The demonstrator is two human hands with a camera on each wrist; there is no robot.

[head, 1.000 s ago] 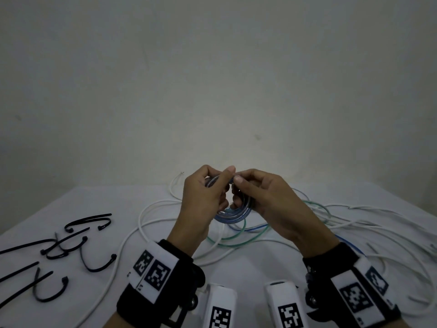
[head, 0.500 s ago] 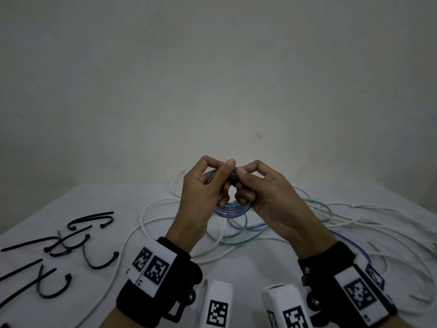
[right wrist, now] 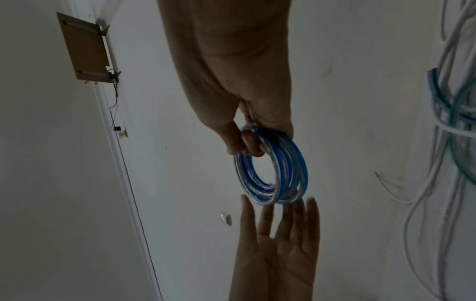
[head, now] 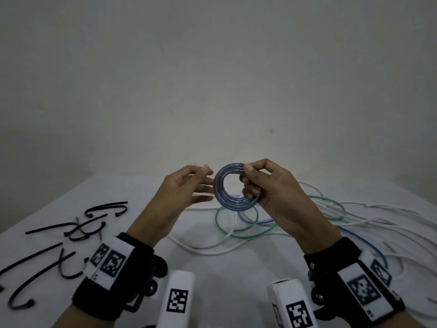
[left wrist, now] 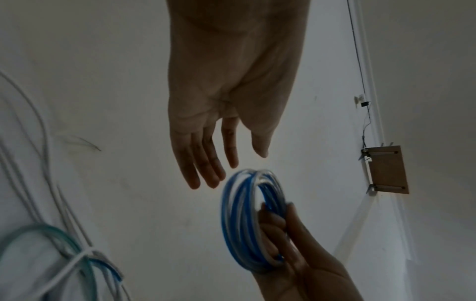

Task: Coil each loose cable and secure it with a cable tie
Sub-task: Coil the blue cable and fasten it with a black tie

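A blue and clear cable wound into a small ring, the blue coil (head: 221, 185) (left wrist: 233, 220) (right wrist: 273, 175), hangs in the air above the table. My right hand (head: 264, 185) (right wrist: 247, 130) pinches its right side between thumb and curled fingers. My left hand (head: 186, 185) (left wrist: 206, 163) is open just left of the coil, fingers straight and pointing at it, apart from it or barely grazing it. Several black cable ties (head: 78, 228) lie loose on the white table (head: 212, 263) at the left. Green cable (head: 236, 233) and white cables (head: 378, 221) lie uncoiled beneath and to the right.
A plain wall stands behind the table. A brown panel (left wrist: 386, 169) (right wrist: 85, 48) with a thin black wire is fixed to the wall. The loose cable tangle spreads over the table's right half; the ties occupy the left front.
My left hand has let go of the coil and opened, drawing back to the left. The right hand now holds the coil alone and has turned it face-on.
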